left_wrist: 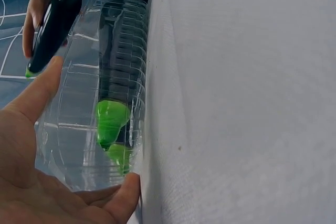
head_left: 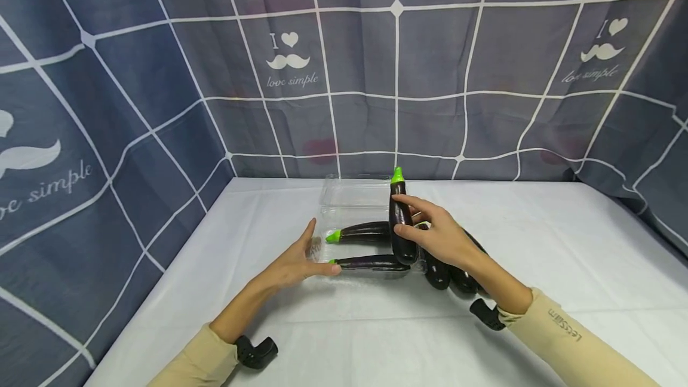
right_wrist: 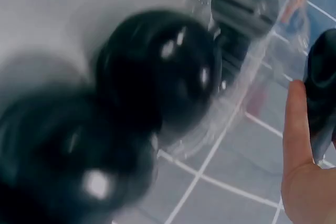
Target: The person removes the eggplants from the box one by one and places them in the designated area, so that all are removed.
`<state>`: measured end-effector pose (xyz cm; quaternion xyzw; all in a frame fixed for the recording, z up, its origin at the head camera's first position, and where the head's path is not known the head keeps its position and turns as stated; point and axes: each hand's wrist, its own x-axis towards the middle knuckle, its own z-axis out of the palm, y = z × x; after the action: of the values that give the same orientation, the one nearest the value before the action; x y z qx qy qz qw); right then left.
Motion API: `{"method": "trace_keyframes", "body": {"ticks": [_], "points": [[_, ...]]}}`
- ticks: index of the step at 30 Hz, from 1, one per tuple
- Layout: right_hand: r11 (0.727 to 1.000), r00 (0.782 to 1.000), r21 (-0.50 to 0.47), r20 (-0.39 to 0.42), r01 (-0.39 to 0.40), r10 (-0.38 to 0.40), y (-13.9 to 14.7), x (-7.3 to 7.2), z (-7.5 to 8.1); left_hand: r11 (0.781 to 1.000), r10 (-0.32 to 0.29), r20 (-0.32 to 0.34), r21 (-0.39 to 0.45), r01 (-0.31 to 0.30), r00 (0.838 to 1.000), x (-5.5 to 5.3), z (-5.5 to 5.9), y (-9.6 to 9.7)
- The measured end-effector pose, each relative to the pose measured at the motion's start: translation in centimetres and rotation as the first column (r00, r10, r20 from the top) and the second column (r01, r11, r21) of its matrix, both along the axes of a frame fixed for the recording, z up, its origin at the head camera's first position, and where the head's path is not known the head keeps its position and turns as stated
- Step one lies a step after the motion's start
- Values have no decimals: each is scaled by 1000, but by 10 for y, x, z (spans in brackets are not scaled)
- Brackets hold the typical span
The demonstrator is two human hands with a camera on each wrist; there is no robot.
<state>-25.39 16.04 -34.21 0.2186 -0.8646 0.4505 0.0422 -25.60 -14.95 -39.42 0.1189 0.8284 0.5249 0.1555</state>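
Observation:
My right hand (head_left: 438,235) pinches a dark eggplant (head_left: 399,214) between thumb and fingers above the right end of a clear plastic box (head_left: 335,220). The eggplant stands nearly upright, its green cap (head_left: 398,175) at the top. Two other eggplants lie lengthwise in the box, one at the back (head_left: 365,233) and one at the front (head_left: 371,263), their green caps toward the left. My left hand (head_left: 294,263) is spread around the box's left end, thumb along the front and fingers at the end wall (left_wrist: 113,171). Its thumb and index finger look straight.
More dark eggplants (head_left: 438,276) lie on the white cloth just right of the box, under my right hand and forearm. The box's clear lid (head_left: 355,193) is folded back toward the grey-blue checked curtain (head_left: 365,124). Black wrist devices (head_left: 258,352) hang under both sleeves.

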Motion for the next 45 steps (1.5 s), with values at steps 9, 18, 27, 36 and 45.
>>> {"method": "trace_keyframes", "body": {"ticks": [9, 18, 27, 36, 45], "points": [[999, 1000, 47, 26, 10, -12, 43, 15, 12, 1000, -10, -4, 18, 10, 1000, 0, 0, 1], [987, 995, 125, 14, 98, -101, 78, 28, 12, 1000, -4, 3, 10, 4, 1000, 1, 0, -1], [971, 984, 179, 48, 160, -171, 114, 35, 4, 1000, 0, -4, -9, 0, 1000, 0, -1, -1], [950, 962, 173, 40, 259, -270, 147, 30, -10, 1000, -1, -3, -14, 1, 1000, 0, 0, 0], [944, 964, 237, 80, 228, -253, 166, 30, -23, 1000, -5, -7, -20, 5, 1000, 0, 0, 0]]}}
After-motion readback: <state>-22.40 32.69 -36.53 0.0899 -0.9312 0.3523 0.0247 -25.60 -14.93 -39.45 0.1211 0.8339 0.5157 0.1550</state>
